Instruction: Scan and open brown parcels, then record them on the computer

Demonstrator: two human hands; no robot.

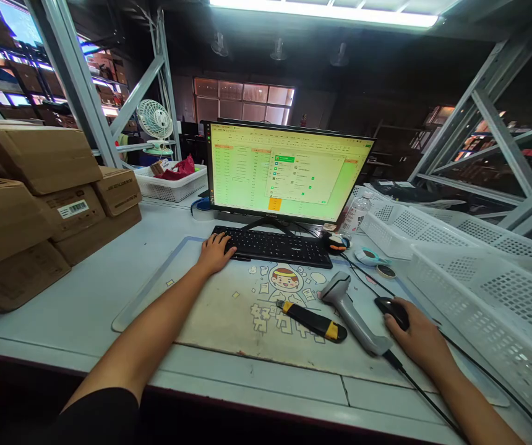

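So, the R hand (417, 330) sits right on the mouse (392, 310), which is on the mat (210, 309), just to the right of the scanner (356, 318). It's bent over the mouse w/ the thumb along the left side, so it has hold of it. The L hand (214, 252) is well apart from the mouse, up at the left end of the keyboard (279, 247). It's palm down, fingers a bit spread, gripping nothing; can't tell if it's pushing down. The keyboard's long way runs side to side under the screen (242, 173), w/ its right end a bit nearer the person. The mouse's long way is on a slant: front points far & left, twd the keyboard, back end under the R hand
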